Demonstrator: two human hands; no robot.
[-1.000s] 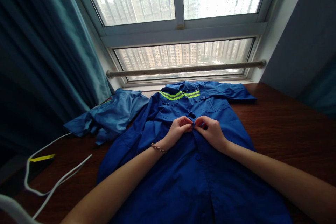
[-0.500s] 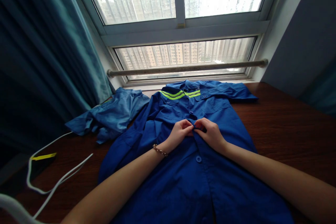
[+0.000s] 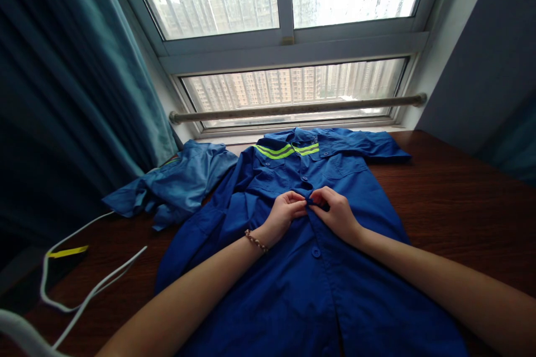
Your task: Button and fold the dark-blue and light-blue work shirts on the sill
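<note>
A blue work jacket [image 3: 268,284] with yellow-green and grey stripes across the chest lies front up, collar toward the window. Both of my hands meet at its front placket, around mid-chest. My left hand [image 3: 287,213] pinches the placket cloth from the left, a beaded bracelet [image 3: 256,240] on its wrist. From the right, my right hand [image 3: 335,211] pinches the same edge, thumb and fingers closed on the fabric. The button between the fingertips, if any, is hidden. Below the hands shows a fastened-looking button [image 3: 316,252], and another button [image 3: 305,178] sits above them.
A crumpled lighter blue garment [image 3: 188,178] lies to the left on the dark wooden table [image 3: 469,206]. White cable [image 3: 100,287] loops at the lower left beside a yellow strip [image 3: 68,251]. A rail [image 3: 301,107] crosses the window behind; a teal curtain [image 3: 84,67] hangs left.
My left fingers have shifted slightly left at the placket, while my right hand keeps its pinch. The jacket lies almost unchanged.
</note>
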